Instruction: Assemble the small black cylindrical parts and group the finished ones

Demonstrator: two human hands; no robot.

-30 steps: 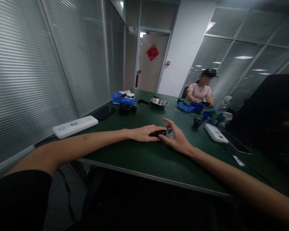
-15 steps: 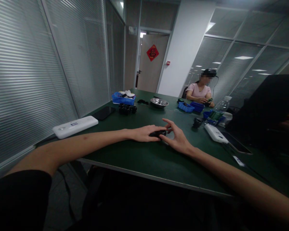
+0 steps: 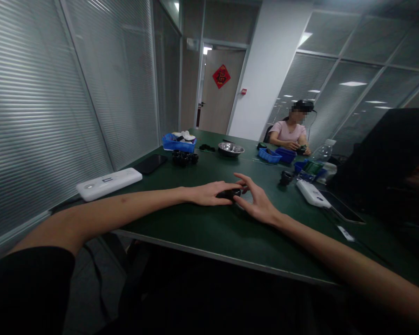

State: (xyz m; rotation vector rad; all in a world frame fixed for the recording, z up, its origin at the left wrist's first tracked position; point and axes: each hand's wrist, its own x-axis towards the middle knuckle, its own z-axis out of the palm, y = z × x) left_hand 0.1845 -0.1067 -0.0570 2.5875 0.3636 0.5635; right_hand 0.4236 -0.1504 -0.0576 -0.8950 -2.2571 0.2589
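Observation:
My left hand (image 3: 212, 193) is closed around a small glossy black rounded part (image 3: 229, 193), which lies sideways just above the green table (image 3: 181, 223). What kind of part it is does not show clearly. At its right end, my right hand (image 3: 256, 199) has its thumb and a curled finger on the part, while the index finger is raised. Several similar black rounded parts (image 3: 184, 158) stand grouped to the left, and more black parts (image 3: 285, 178) sit to the right.
Toward the back are a blue basket (image 3: 179, 145), a metal bowl (image 3: 231, 154) and a smaller blue basket (image 3: 269, 158). A white power bank (image 3: 110, 184) lies left; another white device (image 3: 313, 194), a phone (image 3: 345, 209) and a bottle (image 3: 316, 160) lie right. Across sits a person (image 3: 289, 132).
My right thumb and fingers have shifted very slightly at the end of the black part. My left hand has stayed in place.

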